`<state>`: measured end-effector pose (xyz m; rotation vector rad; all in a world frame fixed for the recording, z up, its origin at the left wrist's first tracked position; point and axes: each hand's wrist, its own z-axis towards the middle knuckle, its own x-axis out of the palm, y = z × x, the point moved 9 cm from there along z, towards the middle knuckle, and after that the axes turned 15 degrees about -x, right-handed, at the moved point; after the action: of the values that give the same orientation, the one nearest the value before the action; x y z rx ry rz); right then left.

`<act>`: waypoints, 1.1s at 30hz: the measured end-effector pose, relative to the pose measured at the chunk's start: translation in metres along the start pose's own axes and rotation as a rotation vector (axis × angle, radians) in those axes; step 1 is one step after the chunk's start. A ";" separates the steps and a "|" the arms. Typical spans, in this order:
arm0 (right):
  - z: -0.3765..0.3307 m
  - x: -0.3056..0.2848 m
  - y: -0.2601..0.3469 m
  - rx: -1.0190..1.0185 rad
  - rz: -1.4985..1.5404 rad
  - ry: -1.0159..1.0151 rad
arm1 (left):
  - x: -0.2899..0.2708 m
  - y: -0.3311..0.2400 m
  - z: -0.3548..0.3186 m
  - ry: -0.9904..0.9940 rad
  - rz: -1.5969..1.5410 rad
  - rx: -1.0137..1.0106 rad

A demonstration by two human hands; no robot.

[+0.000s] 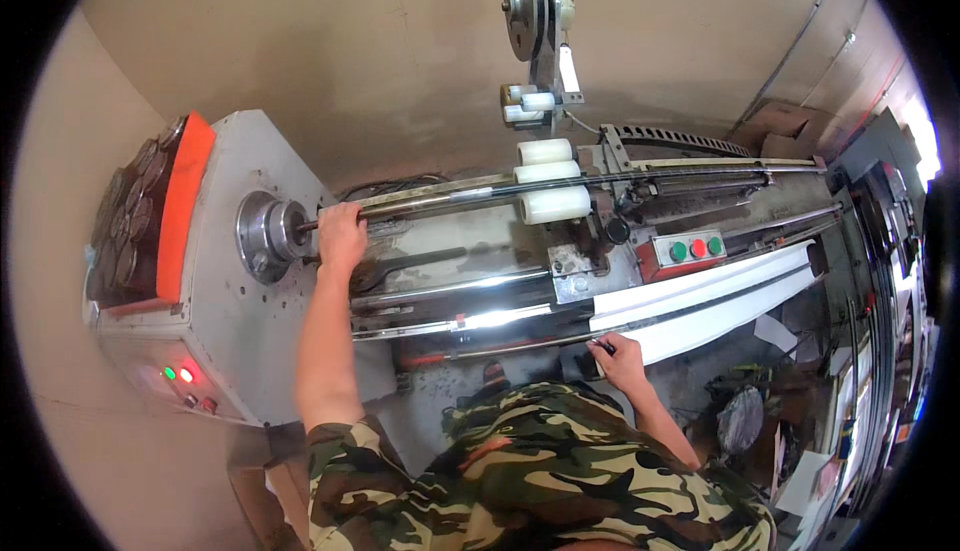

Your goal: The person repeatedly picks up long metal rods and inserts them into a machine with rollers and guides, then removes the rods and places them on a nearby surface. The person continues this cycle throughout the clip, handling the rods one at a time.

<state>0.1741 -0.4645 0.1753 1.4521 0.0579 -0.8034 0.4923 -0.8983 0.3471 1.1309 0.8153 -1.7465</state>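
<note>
My left hand (342,238) is closed around a long metal rod (410,206), close beside the round steel chuck (272,236) on the grey machine housing. The rod runs right from the chuck, past several white rollers (552,179). At the machine's front edge, my right hand (622,363) is closed on a small dark lever (603,347) beside the thin front bar (520,347). Its fingers partly hide the lever. Between my hands sits the carriage (590,273), on two bright rails, carrying the rollers and a dark knob (617,231).
A red control box (695,253) with green and red buttons sits right of the carriage. Above it stands a pulley wheel (522,8) on an arm. A white curved sheet (705,306) lies along the front right. Lit indicators (186,376) show on the left housing. Clutter lies lower right.
</note>
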 end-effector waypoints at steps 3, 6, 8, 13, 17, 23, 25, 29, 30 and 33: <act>0.004 -0.006 -0.010 -0.040 -0.007 0.027 | -0.001 -0.025 0.003 -0.011 -0.010 0.025; 0.008 -0.016 -0.014 -0.078 -0.003 0.035 | 0.000 -0.047 0.003 0.023 -0.039 0.003; 0.010 -0.025 -0.018 -0.084 -0.003 0.032 | 0.001 -0.064 0.003 0.062 -0.060 -0.034; 0.014 -0.053 -0.048 -0.110 0.052 0.064 | 0.009 -0.106 0.002 0.104 -0.158 -0.057; 0.019 -0.077 -0.069 -0.138 0.086 0.111 | 0.024 -0.133 0.000 0.064 -0.248 -0.040; 0.058 -0.098 -0.077 0.003 0.202 0.400 | 0.044 -0.160 -0.004 0.016 -0.225 -0.063; 0.089 -0.112 -0.051 -0.333 0.031 0.367 | 0.056 -0.168 -0.002 0.003 -0.202 -0.080; 0.140 -0.114 -0.003 -0.803 -0.019 0.317 | 0.060 -0.191 -0.009 -0.029 -0.139 -0.145; 0.151 -0.109 0.005 -0.883 -0.047 0.330 | 0.062 -0.198 -0.011 -0.041 -0.133 -0.154; 0.169 -0.090 0.024 -1.039 -0.041 0.375 | 0.075 -0.209 -0.014 -0.079 -0.140 -0.137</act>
<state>0.0476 -0.5766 0.2681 0.5825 0.6893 -0.3951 0.2911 -0.8258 0.2852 0.9276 0.9693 -1.8081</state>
